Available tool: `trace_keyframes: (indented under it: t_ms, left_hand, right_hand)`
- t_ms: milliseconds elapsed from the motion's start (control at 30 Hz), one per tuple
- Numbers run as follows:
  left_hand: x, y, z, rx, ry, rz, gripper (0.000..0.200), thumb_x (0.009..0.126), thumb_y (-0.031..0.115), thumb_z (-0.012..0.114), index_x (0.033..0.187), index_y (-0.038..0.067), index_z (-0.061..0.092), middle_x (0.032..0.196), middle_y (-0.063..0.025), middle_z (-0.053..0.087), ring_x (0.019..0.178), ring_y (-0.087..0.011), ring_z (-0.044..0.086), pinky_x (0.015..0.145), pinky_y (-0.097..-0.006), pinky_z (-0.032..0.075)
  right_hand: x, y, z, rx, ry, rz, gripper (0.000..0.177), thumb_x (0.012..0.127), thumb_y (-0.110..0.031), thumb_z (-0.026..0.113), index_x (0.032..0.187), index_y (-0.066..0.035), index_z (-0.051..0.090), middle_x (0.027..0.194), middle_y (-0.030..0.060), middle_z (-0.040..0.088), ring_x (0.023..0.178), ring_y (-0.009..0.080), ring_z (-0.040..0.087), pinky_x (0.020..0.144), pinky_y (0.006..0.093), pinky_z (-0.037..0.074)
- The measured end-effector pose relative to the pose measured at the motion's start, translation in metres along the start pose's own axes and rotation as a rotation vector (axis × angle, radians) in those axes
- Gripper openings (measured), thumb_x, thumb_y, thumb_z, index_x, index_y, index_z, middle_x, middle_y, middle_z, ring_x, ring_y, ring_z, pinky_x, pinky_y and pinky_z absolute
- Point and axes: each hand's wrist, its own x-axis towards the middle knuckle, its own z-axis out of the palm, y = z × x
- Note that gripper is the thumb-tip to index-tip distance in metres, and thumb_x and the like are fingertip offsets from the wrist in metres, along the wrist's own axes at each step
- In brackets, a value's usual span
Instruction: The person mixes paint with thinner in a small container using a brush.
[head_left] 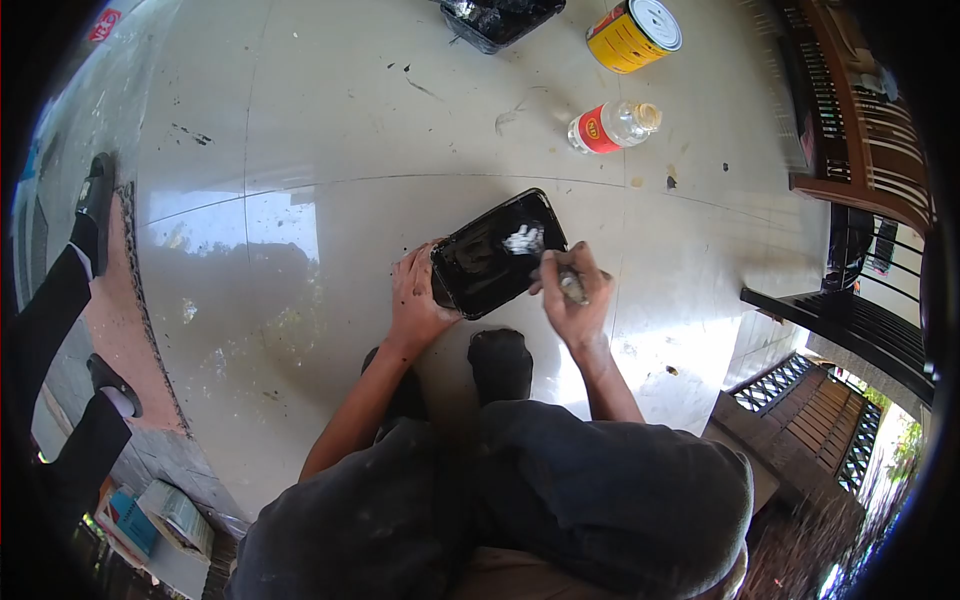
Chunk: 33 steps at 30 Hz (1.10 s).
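A black rectangular tray (495,290) lies tilted across the floor in front of my feet, dark and glossy inside. My left hand (415,295) is closed on its left end, fingers along the rim. At the opposite end, my right hand (577,295) grips what looks like a paintbrush (572,285), its pale, stained handle showing in the fist. The brush's other end is largely hidden by the fingers. A bright white patch (524,239) shows inside the tray just beyond my right fingertips. Dark smudges mark both hands.
Beyond the tray lies a clear bottle (628,124) with a red label. A yellow tin (626,40) and another black tray (500,25) sit farther off. Dark spots dot the tiled floor (350,120). Another person's legs (60,300) are at left; dark wooden furniture (850,130) stands at right.
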Motion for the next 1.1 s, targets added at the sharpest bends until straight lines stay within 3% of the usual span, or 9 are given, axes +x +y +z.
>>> trace_keyframes:
  t_ms: [200,300,533,667,900,1033,1100]
  left_hand:
    - [0.000,-0.002,0.001,-0.024,0.035,0.029,0.089,0.058,0.029,0.088,0.136,0.008,0.051,0.134,-0.0102,0.057,0.125,-0.0327,0.051,0.105,-0.0461,0.037]
    - [0.001,0.000,0.001,-0.013,0.036,0.027,0.088,0.058,0.029,0.088,0.135,0.007,0.051,0.134,-0.0101,0.057,0.124,-0.0326,0.051,0.105,-0.0462,0.037]
    - [-0.001,-0.001,0.001,0.009,0.002,-0.008,0.088,0.059,0.029,0.088,0.135,0.007,0.051,0.135,-0.0101,0.057,0.125,-0.0336,0.050,0.105,-0.0465,0.037]
    - [0.000,-0.001,0.000,-0.006,0.012,0.000,0.088,0.058,0.027,0.089,0.135,0.007,0.051,0.134,-0.0099,0.057,0.124,-0.0335,0.050,0.105,-0.0463,0.037]
    - [0.001,-0.003,0.001,-0.004,0.018,0.017,0.090,0.057,0.026,0.089,0.136,0.008,0.050,0.134,-0.0093,0.057,0.123,-0.0328,0.051,0.106,-0.0466,0.037]
    - [0.001,-0.001,0.001,-0.011,0.020,0.014,0.090,0.057,0.028,0.089,0.136,0.008,0.051,0.133,-0.0099,0.057,0.124,-0.0330,0.051,0.106,-0.0467,0.037]
    - [0.000,0.000,0.000,-0.005,0.021,0.007,0.090,0.057,0.028,0.089,0.136,0.008,0.051,0.133,-0.0100,0.057,0.124,-0.0331,0.051,0.106,-0.0467,0.037]
  right_hand:
    - [-0.025,-0.009,0.006,0.272,-0.292,0.351,0.016,0.090,-0.001,0.064,0.080,-0.001,0.051,0.062,0.0092,0.065,0.051,0.0157,0.067,0.046,0.0273,0.051]
    - [-0.016,-0.006,-0.015,0.281,-0.316,0.465,0.016,0.090,0.000,0.062,0.079,0.000,0.050,0.061,0.0099,0.064,0.048,0.0150,0.064,0.043,0.0274,0.048]
    - [0.015,-0.005,-0.019,0.062,-0.041,0.183,0.017,0.093,0.000,0.061,0.079,0.001,0.051,0.061,0.0117,0.065,0.052,0.0142,0.066,0.045,0.0282,0.050]
    - [-0.002,-0.004,0.003,0.185,-0.107,0.142,0.016,0.094,-0.001,0.062,0.083,0.000,0.050,0.063,0.0116,0.066,0.055,0.0147,0.068,0.047,0.0277,0.051]
    - [-0.021,0.001,-0.014,0.317,-0.399,0.376,0.015,0.097,0.000,0.058,0.085,0.001,0.048,0.066,0.0142,0.066,0.050,0.0162,0.065,0.041,0.0242,0.046]
    - [-0.001,-0.005,-0.035,0.228,-0.282,0.375,0.015,0.094,-0.001,0.061,0.083,0.001,0.051,0.062,0.0123,0.065,0.049,0.0139,0.064,0.042,0.0264,0.045]
    - [0.006,-0.006,-0.032,0.165,-0.209,0.249,0.017,0.097,-0.001,0.058,0.083,0.001,0.050,0.066,0.0157,0.066,0.051,0.0163,0.065,0.041,0.0245,0.045]
